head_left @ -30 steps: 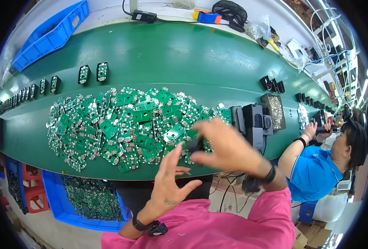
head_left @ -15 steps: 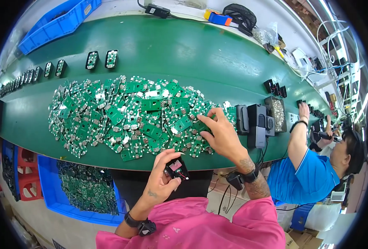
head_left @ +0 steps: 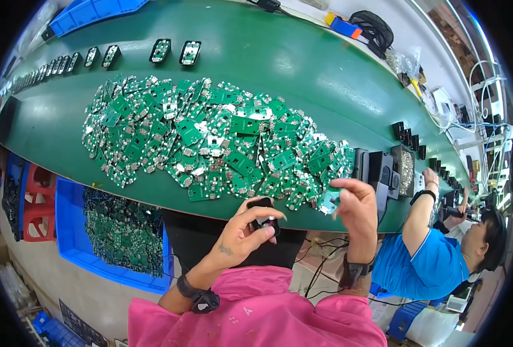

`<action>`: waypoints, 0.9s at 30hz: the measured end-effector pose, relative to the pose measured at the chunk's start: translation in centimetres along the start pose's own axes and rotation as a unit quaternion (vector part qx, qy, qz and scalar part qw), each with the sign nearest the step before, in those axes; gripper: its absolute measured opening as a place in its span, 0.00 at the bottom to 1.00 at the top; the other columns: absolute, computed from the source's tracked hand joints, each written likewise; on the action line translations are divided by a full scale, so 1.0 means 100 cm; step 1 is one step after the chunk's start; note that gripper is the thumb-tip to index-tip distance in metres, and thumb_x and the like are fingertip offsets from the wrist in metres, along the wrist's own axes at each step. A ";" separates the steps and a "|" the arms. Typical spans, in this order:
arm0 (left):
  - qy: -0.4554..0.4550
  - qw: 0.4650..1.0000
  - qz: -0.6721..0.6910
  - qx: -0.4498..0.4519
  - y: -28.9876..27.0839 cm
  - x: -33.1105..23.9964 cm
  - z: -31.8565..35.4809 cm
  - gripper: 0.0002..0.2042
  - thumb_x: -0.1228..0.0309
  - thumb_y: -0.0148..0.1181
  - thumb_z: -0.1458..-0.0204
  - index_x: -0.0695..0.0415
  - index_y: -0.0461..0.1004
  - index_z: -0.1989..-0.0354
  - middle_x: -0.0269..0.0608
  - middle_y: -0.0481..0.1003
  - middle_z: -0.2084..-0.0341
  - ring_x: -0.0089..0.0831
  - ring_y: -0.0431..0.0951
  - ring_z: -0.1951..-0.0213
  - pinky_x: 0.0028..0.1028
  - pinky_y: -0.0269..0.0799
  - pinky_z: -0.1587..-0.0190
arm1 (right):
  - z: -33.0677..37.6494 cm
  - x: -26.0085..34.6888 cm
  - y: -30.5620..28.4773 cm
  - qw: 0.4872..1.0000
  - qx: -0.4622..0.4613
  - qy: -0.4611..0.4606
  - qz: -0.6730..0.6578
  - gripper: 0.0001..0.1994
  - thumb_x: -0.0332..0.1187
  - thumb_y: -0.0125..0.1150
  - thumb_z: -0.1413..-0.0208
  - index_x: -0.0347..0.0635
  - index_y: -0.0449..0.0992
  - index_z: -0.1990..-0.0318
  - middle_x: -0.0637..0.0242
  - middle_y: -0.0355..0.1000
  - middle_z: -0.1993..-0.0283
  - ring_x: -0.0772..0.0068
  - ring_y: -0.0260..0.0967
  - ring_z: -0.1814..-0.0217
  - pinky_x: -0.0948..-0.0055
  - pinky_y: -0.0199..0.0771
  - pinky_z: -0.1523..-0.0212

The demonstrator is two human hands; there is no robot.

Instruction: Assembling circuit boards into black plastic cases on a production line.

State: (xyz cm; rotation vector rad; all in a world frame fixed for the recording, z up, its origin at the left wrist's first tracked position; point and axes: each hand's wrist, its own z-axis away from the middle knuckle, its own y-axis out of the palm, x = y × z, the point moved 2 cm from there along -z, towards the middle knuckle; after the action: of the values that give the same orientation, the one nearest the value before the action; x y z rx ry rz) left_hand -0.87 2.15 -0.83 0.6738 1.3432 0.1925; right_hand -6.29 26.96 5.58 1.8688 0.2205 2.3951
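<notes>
My left hand (head_left: 233,240) is closed around a small black plastic housing (head_left: 260,203), held just off the table's near edge. Fingers hide much of the housing; something light shows inside it. To its right, my right hand (head_left: 358,217) pinches a green circuit board (head_left: 329,201) at the right end of a large heap of circuit boards (head_left: 190,130). The heap's boards are green with silvery connectors and lie in loose layers on the green table (head_left: 239,55).
Black housings with boards in them (head_left: 190,53) line up at the far left. Right of the heap stand black devices (head_left: 381,170) and a tray of small metal parts (head_left: 406,170). A blue bin of boards (head_left: 74,231) sits below the table. A co-worker in blue (head_left: 421,254) works at the right.
My right hand has drawn back from the heap, rightward and nearer, with a circuit board in its fingers. My left hand has turned the black housing. The whole view has shifted.
</notes>
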 end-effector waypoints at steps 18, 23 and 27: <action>0.111 0.921 -0.369 -0.052 -0.007 0.002 0.002 0.10 0.80 0.62 0.52 0.58 0.79 0.60 0.47 0.65 0.45 0.32 0.72 0.51 0.26 0.71 0.57 | 0.016 -0.044 0.061 0.972 0.117 0.120 0.168 0.11 0.34 0.63 0.40 0.38 0.74 0.72 0.75 0.67 0.83 0.90 0.58 0.84 0.84 0.50 0.86; 0.077 0.958 -0.271 -0.045 0.002 -0.012 0.003 0.26 0.80 0.62 0.54 0.57 0.67 0.43 0.46 0.64 0.42 0.30 0.72 0.52 0.25 0.72 0.59 | 0.020 -0.051 0.063 0.966 0.129 0.157 0.161 0.10 0.33 0.63 0.40 0.35 0.74 0.69 0.73 0.69 0.80 0.89 0.63 0.82 0.84 0.59 0.84; 0.028 0.987 -0.155 -0.040 -0.003 -0.009 0.005 0.31 0.81 0.60 0.50 0.58 0.59 0.36 0.42 0.65 0.42 0.22 0.74 0.56 0.22 0.73 0.60 | 0.024 -0.053 0.072 0.983 0.064 0.096 0.141 0.10 0.33 0.65 0.41 0.33 0.75 0.65 0.72 0.71 0.78 0.89 0.65 0.80 0.85 0.62 0.83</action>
State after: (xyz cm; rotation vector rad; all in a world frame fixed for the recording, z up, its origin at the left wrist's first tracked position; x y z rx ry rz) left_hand -0.69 1.32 -0.21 0.3875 1.4666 0.0144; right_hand -2.55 19.18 2.32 1.8289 0.1338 2.8170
